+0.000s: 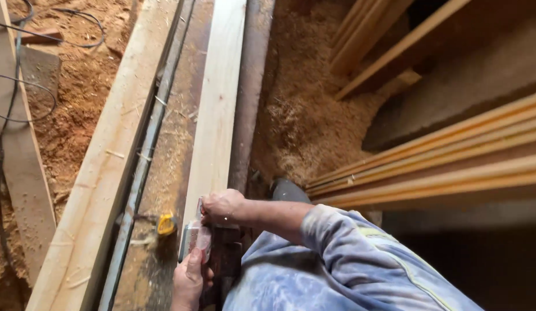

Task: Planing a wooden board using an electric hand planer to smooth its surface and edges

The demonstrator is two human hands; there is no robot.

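A long pale wooden plank (218, 109) runs away from me along a dusty workbench. At its near end sits a hand planer (194, 241) with a grey metal body and dark red parts. My right hand (222, 206), reaching from a blue sleeve, grips the planer's front. My left hand (189, 280) closes around its rear at the bottom of the view. Part of the tool is hidden under my hands and sleeve.
A second wide board (101, 173) and a metal pipe (142, 164) lie left of the plank. A small yellow object (166, 224) sits beside the planer. Sawdust covers the floor (305, 121), black cables (8, 109) trail at left, and stacked timber strips (441, 161) lie at right.
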